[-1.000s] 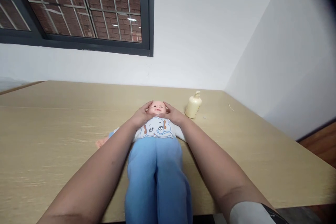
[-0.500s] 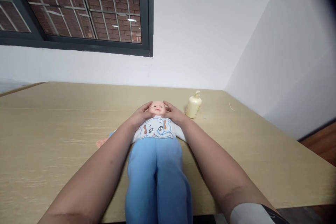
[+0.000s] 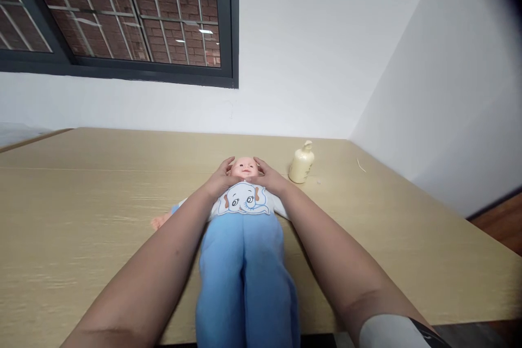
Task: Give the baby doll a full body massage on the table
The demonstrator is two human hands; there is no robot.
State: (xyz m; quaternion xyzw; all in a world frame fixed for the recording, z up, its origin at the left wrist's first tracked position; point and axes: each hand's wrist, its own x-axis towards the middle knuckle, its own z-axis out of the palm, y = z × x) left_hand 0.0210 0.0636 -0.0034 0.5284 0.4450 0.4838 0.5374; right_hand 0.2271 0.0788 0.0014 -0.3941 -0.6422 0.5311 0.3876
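Note:
A baby doll (image 3: 243, 261) lies on its back on the table, its head toward the wall. It wears light blue trousers and a white top with an elephant picture. My left hand (image 3: 222, 176) cups the left side of the doll's head, fingers curved along it and thumb at the chin. On the other side, my right hand (image 3: 269, 176) holds the head in the same way, its thumb reaching under the chin. Both hands touch the head, and the back of it is hidden. One doll hand shows beyond my left forearm.
To the right of the doll's head, a cream pump bottle (image 3: 302, 163) stands upright on the wooden table (image 3: 101, 201). A thin pale strip (image 3: 361, 165) lies farther right. A white wall (image 3: 293, 65) and a barred window (image 3: 142, 16) are behind the table.
My thumbs have moved inward toward each other, under the doll's chin. The hands stay around the head, and the doll and bottle remain in place.

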